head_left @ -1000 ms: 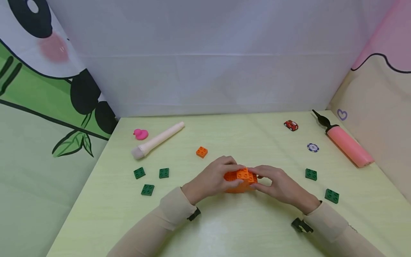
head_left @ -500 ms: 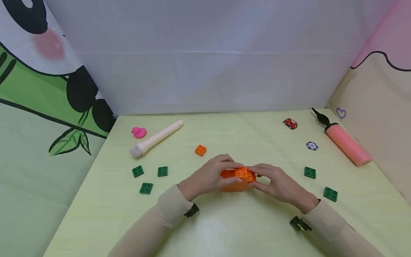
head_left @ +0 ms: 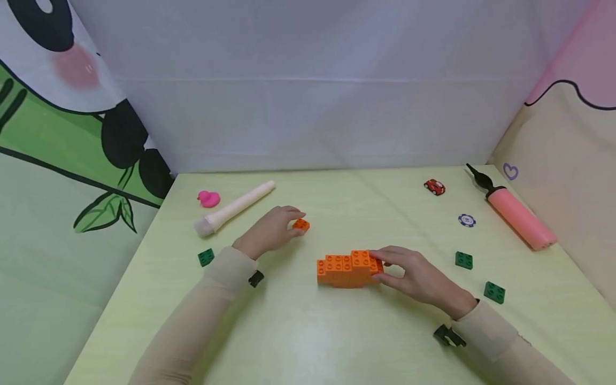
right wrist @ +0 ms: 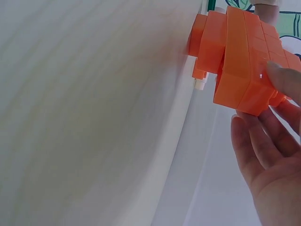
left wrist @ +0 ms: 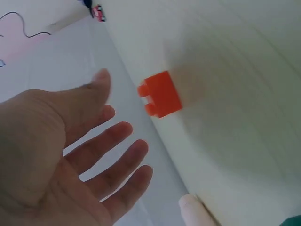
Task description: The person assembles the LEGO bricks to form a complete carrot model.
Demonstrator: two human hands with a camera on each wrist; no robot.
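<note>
My left hand [head_left: 270, 231] is at a loose orange toy brick [head_left: 301, 224], thumb and fingers spread to either side of it. In the left wrist view, this brick [left wrist: 163, 95] lies on the table a little beyond the fingertips, with a gap between. My right hand [head_left: 417, 274] pinches the right end of a stepped block of joined orange bricks [head_left: 343, 271]. Seen from the right wrist, the thumb lies on one face of the orange block [right wrist: 240, 56] and the fingers are behind it.
A green brick [head_left: 206, 257] sits left of my left sleeve; two more green bricks [head_left: 464, 260] lie at the right. Farther back are a pink duck [head_left: 209, 199], a pale tube [head_left: 236, 208], a red toy car [head_left: 434, 186], a poker chip [head_left: 467, 220] and a pink pump [head_left: 522, 216].
My left hand has let go of the joined orange bricks and moved left and away to the loose brick. Its arm now covers two green bricks. The right hand keeps its grip.
</note>
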